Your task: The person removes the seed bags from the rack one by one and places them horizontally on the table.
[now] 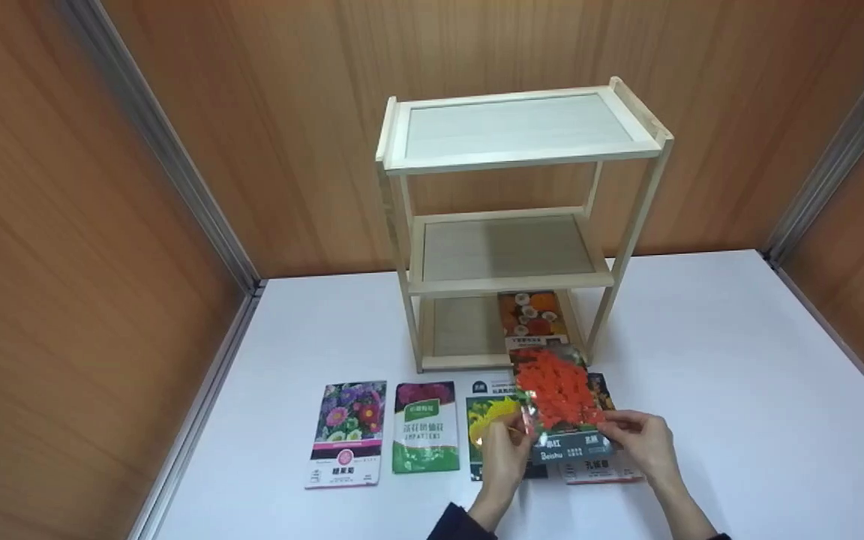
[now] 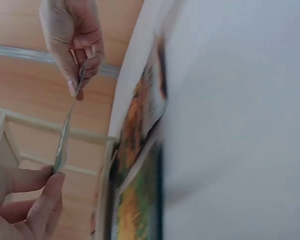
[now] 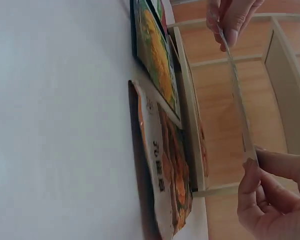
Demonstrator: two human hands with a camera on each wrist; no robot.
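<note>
Both hands hold up a seed packet with red flowers [image 1: 558,386] by its lower side edges, above the table in front of the shelf. My left hand [image 1: 503,454] pinches its left edge between thumb and fingers. On the opposite edge, the thumb and fingers of my right hand [image 1: 648,446] pinch it. Seen from the left wrist, the packet [image 2: 63,137] is thin and nearly edge-on. Below it lie a yellow-flower packet [image 1: 486,414] and an orange-flower packet [image 3: 177,172], both partly covered in the head view.
A three-tier wooden shelf [image 1: 511,283] stands at the back. On its bottom tier lies a packet with orange and white round flowers [image 1: 529,315]. To the left on the white table [image 1: 252,450] are a pink-and-purple flower packet [image 1: 347,435] and a green-and-white packet [image 1: 426,439]. Wood-grain panels surround the table.
</note>
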